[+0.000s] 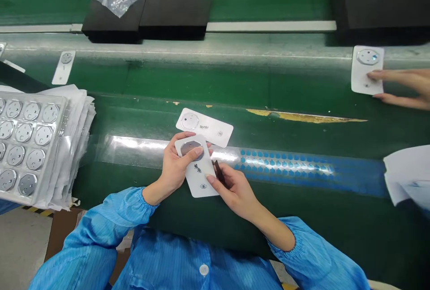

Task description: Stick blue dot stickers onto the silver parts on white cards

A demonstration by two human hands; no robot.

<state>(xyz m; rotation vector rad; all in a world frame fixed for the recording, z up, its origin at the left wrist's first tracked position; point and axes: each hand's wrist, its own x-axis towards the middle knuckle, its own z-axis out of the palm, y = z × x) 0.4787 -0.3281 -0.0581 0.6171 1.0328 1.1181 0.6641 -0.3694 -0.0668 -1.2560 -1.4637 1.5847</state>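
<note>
"Blue sleeves [132,207] are nearest. Where is the held white card [198,178]?"

"In the left hand [176,162], above the green table [161,84]; thumb presses its silver disc [187,148], probably for steadiness."

"And the right hand [240,191]?"

"Its thumb rests on the card's edge; its fingers curl around a dark slim tool [219,172]."

"The surface?"

"Torn in places; behind lie black blocks [178,5], and below, pale floor [23,236]."

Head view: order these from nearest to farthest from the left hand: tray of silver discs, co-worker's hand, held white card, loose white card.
1. Held white card: in the left hand.
2. Loose white card: just beyond.
3. Tray of silver discs: off left.
4. Co-worker's hand: far right.
</note>
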